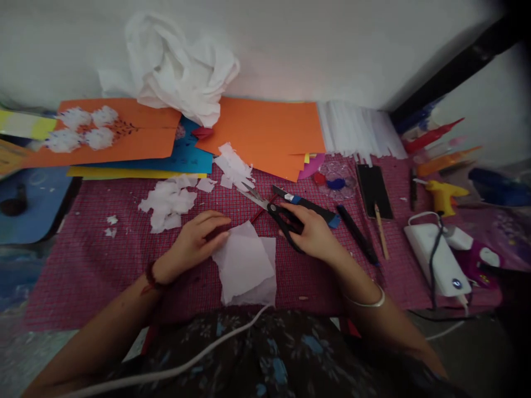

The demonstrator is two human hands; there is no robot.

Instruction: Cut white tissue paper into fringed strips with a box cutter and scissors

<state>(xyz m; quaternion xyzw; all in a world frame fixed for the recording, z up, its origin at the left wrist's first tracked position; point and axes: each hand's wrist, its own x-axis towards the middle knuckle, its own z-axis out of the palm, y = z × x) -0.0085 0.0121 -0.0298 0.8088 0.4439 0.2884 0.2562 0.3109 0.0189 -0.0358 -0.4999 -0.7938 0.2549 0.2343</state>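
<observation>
My right hand (312,231) is wrapped round the black handles of a pair of scissors (284,223). The blades are parted and point up and left, towards a small heap of cut white paper (233,165). Just left of two overlapping sheets of thin white paper (244,266) rests my left hand (199,239). Its fingers are stretched out, with the thumb tip by the paper's upper left edge; whether it touches is hard to tell. More white paper pieces (168,202) are piled beyond this hand. Behind the scissors lies a black cutter (309,205) with a blue end.
At the back are orange sheets (265,130), an orange card with white puffs (153,132), crumpled white paper (178,66) and white strips (357,130). On the right lie a black phone (374,190), a dark pen (357,235), a yellow glue gun (444,196) and a white power bank (437,257).
</observation>
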